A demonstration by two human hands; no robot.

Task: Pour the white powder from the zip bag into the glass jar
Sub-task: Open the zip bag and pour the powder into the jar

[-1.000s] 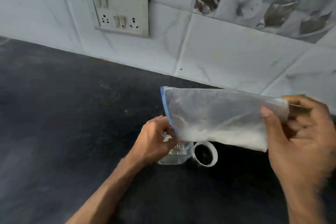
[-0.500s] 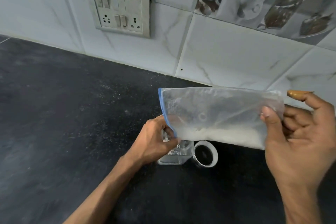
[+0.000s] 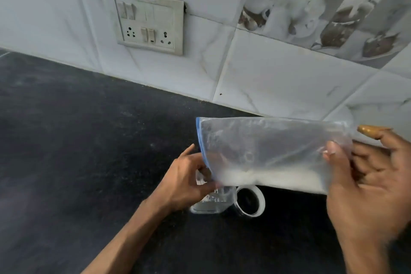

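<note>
A clear zip bag (image 3: 262,147) with a blue zip edge on its left lies sideways in the air. White powder (image 3: 278,179) rests along its lower fold. My right hand (image 3: 364,184) pinches the bag's right end. My left hand (image 3: 184,182) holds the glass jar (image 3: 213,201), which stands on the black counter under the bag's blue mouth corner; its fingers also touch that corner. The jar's top is hidden by the bag and my fingers.
A round lid (image 3: 251,201) lies on the black counter (image 3: 77,140) just right of the jar. Behind is a white tiled wall with a switch and socket plate (image 3: 149,24).
The bag has levelled out slightly and the powder has spread along the lower fold toward the mouth. My left hand stays at the jar and my right hand keeps its hold on the bag.
</note>
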